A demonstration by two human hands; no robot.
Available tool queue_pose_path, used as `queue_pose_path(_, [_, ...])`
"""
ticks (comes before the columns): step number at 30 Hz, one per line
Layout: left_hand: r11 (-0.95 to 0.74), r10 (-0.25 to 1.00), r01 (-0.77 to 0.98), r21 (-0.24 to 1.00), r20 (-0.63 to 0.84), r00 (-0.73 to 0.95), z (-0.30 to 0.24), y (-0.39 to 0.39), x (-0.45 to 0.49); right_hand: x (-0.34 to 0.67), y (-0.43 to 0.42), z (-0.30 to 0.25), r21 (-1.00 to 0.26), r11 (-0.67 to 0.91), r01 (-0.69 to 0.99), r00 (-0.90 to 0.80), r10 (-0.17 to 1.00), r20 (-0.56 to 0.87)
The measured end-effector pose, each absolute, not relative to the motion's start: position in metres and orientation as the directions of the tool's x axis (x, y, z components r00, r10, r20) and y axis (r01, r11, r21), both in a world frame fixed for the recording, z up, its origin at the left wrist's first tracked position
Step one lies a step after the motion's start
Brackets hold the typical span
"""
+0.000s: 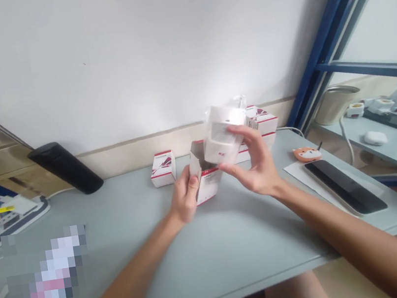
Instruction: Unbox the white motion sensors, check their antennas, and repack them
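My left hand [186,195] grips the left side of a small white and red cardboard box [209,184], whose top flap stands up. Just above the box's mouth, a white plastic device [221,135] in a clear plastic bag is pinched between the thumb and fingers of my right hand [255,165]. It looks like a motion sensor, tilted, with a small red mark on its lower face. Whether its lower edge touches the box I cannot tell. A closed box [163,168] of similar print sits left of my left hand. More such boxes [263,119] are stacked behind my right hand, partly hidden.
A black cylindrical object [67,168] leans near the wall at left. A power strip [11,219] with cables lies at far left, a pixelated item [52,280] before it. At right are a black slab-like device [346,186], an orange animal-faced item [307,154] and a blue-framed mirror [376,117].
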State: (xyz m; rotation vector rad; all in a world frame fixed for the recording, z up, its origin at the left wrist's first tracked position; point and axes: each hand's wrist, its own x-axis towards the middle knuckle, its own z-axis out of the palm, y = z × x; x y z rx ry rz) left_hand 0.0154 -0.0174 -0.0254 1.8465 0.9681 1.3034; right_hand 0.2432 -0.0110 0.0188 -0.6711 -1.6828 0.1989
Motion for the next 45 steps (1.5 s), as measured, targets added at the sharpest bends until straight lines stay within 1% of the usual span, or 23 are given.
queue_pose_path(2, [-0.477, 0.854, 0.104, 0.873, 0.432, 0.291, -0.023, -0.023, 0.02, 0.241, -0.016, 0.02, -0.474, 0.822, 0.316, -0.112, 0.528, 0.842])
queue_pose_path(4, [-0.419, 0.868, 0.041, 0.907, 0.387, 0.312, -0.02, -0.029, 0.025, 0.241, -0.017, 0.02, -0.502, 0.816, 0.286, -0.146, 0.555, 0.819])
queue_pose_path(7, [-0.322, 0.911, -0.046, 0.946, 0.323, 0.258, -0.019, -0.033, 0.032, 0.243, -0.014, 0.019, -0.592, 0.777, 0.214, -0.241, 0.629, 0.739])
queue_pose_path(11, [-0.242, 0.948, -0.175, 0.954, 0.271, 0.167, -0.024, -0.032, 0.04, 0.247, -0.009, 0.017, -0.655, 0.739, 0.159, -0.374, 0.659, 0.653])
queue_pose_path(14, [-0.147, 0.971, -0.292, 0.945, 0.194, 0.139, -0.026, -0.03, 0.044, 0.246, -0.008, 0.016, -0.675, 0.719, 0.167, -0.397, 0.676, 0.621])
queue_pose_path(17, [-0.028, 0.987, -0.413, 0.91, 0.09, 0.132, -0.025, -0.029, 0.046, 0.242, -0.011, 0.015, -0.657, 0.726, 0.201, -0.392, 0.675, 0.626])
queue_pose_path(19, [-0.04, 0.988, -0.441, 0.896, 0.102, 0.117, -0.025, -0.028, 0.046, 0.239, -0.013, 0.014, -0.646, 0.73, 0.225, -0.364, 0.678, 0.639])
queue_pose_path(22, [-0.133, 0.977, -0.394, 0.909, 0.187, 0.101, -0.028, -0.026, 0.043, 0.237, -0.014, 0.012, -0.671, 0.708, 0.221, -0.302, 0.704, 0.643])
queue_pose_path(24, [-0.207, 0.963, -0.332, 0.92, 0.251, 0.095, -0.03, -0.024, 0.041, 0.238, -0.012, 0.012, -0.667, 0.713, 0.215, -0.316, 0.697, 0.644])
queue_pose_path(26, [-0.295, 0.947, -0.234, 0.926, 0.316, 0.057, -0.032, -0.024, 0.04, 0.241, -0.01, 0.012, -0.644, 0.735, 0.213, -0.354, 0.673, 0.65])
queue_pose_path(28, [-0.384, 0.923, -0.11, 0.917, 0.384, -0.023, -0.032, -0.025, 0.041, 0.243, -0.007, 0.012, -0.646, 0.736, 0.2, -0.361, 0.669, 0.65])
queue_pose_path(30, [-0.494, 0.865, 0.015, 0.869, 0.493, -0.095, -0.032, -0.027, 0.042, 0.242, -0.006, 0.01, -0.657, 0.726, 0.203, -0.358, 0.68, 0.64])
queue_pose_path(31, [-0.551, 0.826, 0.072, 0.832, 0.555, -0.093, -0.031, -0.028, 0.042, 0.24, -0.005, 0.008, -0.658, 0.725, 0.206, -0.353, 0.682, 0.641])
queue_pose_path(33, [-0.633, 0.765, 0.159, 0.758, 0.643, -0.023, -0.032, -0.027, 0.041, 0.236, -0.005, 0.005, -0.668, 0.722, 0.179, -0.296, 0.687, 0.663])
queue_pose_path(35, [-0.661, 0.743, 0.215, 0.719, 0.667, 0.055, -0.035, -0.025, 0.039, 0.232, -0.006, 0.001, -0.7, 0.707, 0.102, -0.206, 0.703, 0.681])
queue_pose_path(37, [-0.664, 0.74, 0.257, 0.702, 0.667, 0.088, -0.039, -0.021, 0.035, 0.229, -0.005, -0.002, -0.728, 0.684, 0.052, -0.193, 0.722, 0.665])
queue_pose_path(41, [-0.697, 0.708, 0.322, 0.64, 0.687, 0.166, -0.047, -0.014, 0.027, 0.232, -0.002, -0.006, -0.747, 0.661, 0.067, -0.315, 0.724, 0.613])
queue_pose_path(45, [-0.718, 0.689, 0.326, 0.615, 0.693, 0.213, -0.052, -0.013, 0.025, 0.239, 0.001, -0.003, -0.784, 0.621, 0.009, -0.383, 0.726, 0.571])
